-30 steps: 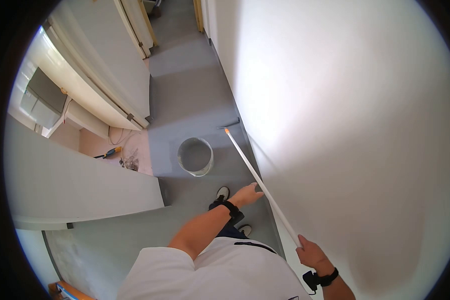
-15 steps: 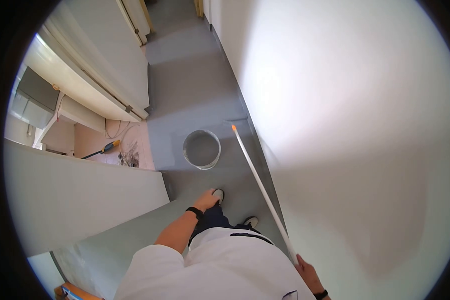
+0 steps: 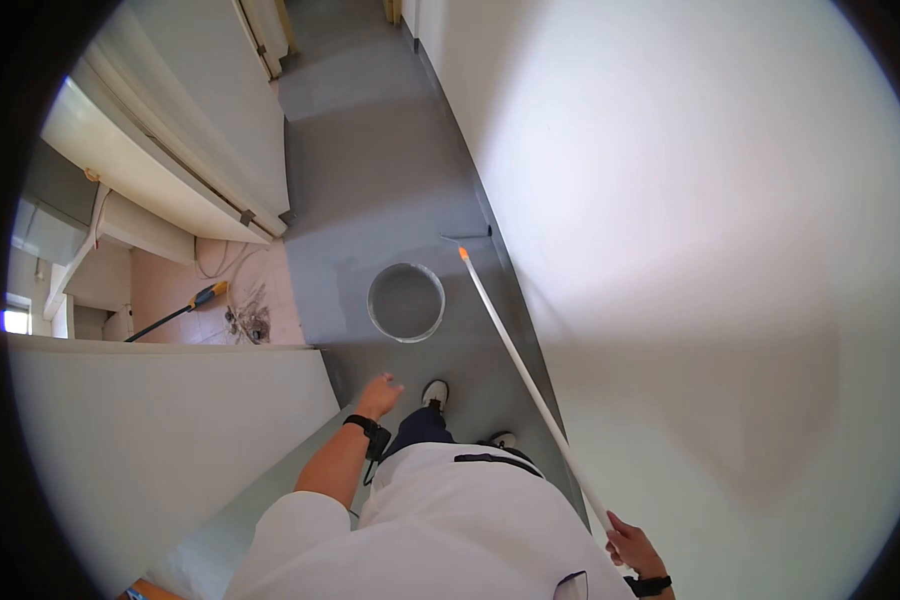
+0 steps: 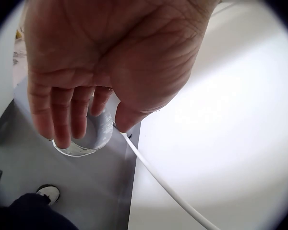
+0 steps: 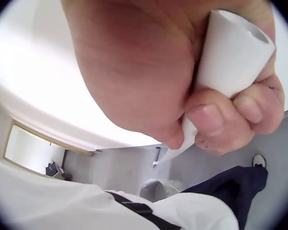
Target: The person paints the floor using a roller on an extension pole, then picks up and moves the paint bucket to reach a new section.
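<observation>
My right hand [image 3: 635,548] grips the near end of a long white pole with its fingers curled round it. In the right wrist view the pole's hollow end [image 5: 237,55] sticks out of the fist. The pole [image 3: 520,368] slants forward to an orange tip [image 3: 463,254], where a paint roller [image 3: 476,235] lies low by the foot of the wall. My left hand [image 3: 378,396] hangs free of the pole, its fingers loosely bent and holding nothing, as the left wrist view shows. Just ahead of it stands a bucket [image 3: 407,340] with grey paint inside.
A white wall [image 3: 690,250] with dark skirting runs along the right. On the left are a low white partition [image 3: 170,410] and a doorway, where a yellow-and-black tool [image 3: 208,294] lies on pinkish floor near some debris [image 3: 250,320]. The grey floor [image 3: 370,150] stretches ahead.
My left hand has come away from the pole and swung left past my foot. The right hand has drawn back toward me, still gripping the pole, and the view has shifted.
</observation>
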A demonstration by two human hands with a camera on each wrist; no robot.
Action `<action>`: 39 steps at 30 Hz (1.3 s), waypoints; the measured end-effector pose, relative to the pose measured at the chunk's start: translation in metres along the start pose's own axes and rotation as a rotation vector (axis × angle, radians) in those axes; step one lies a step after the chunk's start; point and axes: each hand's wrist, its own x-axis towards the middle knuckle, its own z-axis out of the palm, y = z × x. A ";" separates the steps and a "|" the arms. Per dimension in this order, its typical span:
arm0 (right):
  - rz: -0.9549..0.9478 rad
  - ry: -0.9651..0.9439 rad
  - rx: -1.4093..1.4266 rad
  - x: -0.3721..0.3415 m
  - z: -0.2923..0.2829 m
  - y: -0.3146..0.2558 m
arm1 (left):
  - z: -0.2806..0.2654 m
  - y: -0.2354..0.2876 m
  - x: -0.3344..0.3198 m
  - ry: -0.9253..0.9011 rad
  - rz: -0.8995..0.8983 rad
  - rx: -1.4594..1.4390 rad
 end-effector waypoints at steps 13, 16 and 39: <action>-0.284 0.025 -0.202 0.105 0.037 -0.156 | 0.005 -0.017 0.025 0.035 0.027 -0.057; -0.333 -0.026 -0.198 0.117 0.059 -0.202 | -0.004 -0.029 0.016 0.044 0.014 -0.042; -0.241 0.037 -0.359 0.005 -0.082 0.093 | 0.154 -0.034 -0.171 0.146 -0.096 -0.053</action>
